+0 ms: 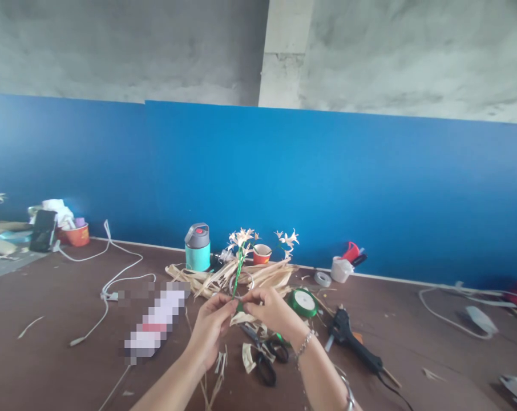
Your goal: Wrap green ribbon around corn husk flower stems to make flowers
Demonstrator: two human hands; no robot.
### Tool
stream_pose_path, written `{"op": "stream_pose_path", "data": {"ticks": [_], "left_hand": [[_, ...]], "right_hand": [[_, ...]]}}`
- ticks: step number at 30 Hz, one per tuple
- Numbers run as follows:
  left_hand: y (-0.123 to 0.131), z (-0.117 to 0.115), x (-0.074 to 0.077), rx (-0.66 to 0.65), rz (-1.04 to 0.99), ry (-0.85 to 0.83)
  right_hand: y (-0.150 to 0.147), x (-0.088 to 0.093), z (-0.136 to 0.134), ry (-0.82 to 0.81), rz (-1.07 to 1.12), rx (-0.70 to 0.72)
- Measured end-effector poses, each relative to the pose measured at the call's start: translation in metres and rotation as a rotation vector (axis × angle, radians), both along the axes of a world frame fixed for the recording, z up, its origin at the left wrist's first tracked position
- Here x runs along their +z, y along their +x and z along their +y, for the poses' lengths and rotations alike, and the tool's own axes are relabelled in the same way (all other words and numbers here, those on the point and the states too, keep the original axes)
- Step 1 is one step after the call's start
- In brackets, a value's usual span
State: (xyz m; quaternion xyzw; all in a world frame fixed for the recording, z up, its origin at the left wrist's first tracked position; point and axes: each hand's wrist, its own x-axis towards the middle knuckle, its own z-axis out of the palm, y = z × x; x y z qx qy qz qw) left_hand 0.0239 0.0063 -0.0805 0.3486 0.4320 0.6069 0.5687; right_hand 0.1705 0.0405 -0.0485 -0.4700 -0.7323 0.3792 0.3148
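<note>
A spray of pale flowers (242, 238) stands upright on a green-wrapped stem (238, 275) in front of me. My left hand (214, 322) pinches the lower end of that stem between thumb and fingers. Close beside it, my right hand (265, 307) has its fingers pressed together on a short piece of green tape (240, 306) at the stem's base. Beneath and beyond the hands lie dry husk strips (275, 275). A roll of green ribbon (303, 302) rests right of my right hand, and black-handled scissors (266, 368) lie below it.
A teal flask (197, 249) and a red-and-white cup (262, 255) stand at the back. To the right are a black glue gun (356, 342), a tape roll (322, 278) and a white cup (341, 269) of tools. White cables (113, 279) and a blurred-out object (156, 325) lie left.
</note>
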Motion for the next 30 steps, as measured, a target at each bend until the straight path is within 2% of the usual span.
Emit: {"op": "stream_pose_path", "data": {"ticks": [9,14,22,26,30], "left_hand": [[-0.001,0.001,-0.002,0.023,-0.083,-0.030],[-0.003,0.003,-0.004,-0.005,-0.100,-0.068],[-0.004,0.005,-0.009,-0.036,-0.085,-0.099],[-0.006,0.005,-0.006,-0.036,-0.037,-0.085],[-0.007,0.005,-0.001,-0.077,0.008,-0.073]], "right_hand": [[-0.003,-0.001,0.001,0.073,-0.090,0.006],[-0.001,-0.004,0.001,0.063,-0.110,0.025],[0.000,-0.008,0.003,0.017,-0.083,0.048],[0.003,-0.011,0.007,-0.051,-0.039,0.065],[0.008,-0.007,0.008,-0.109,0.031,0.089]]}}
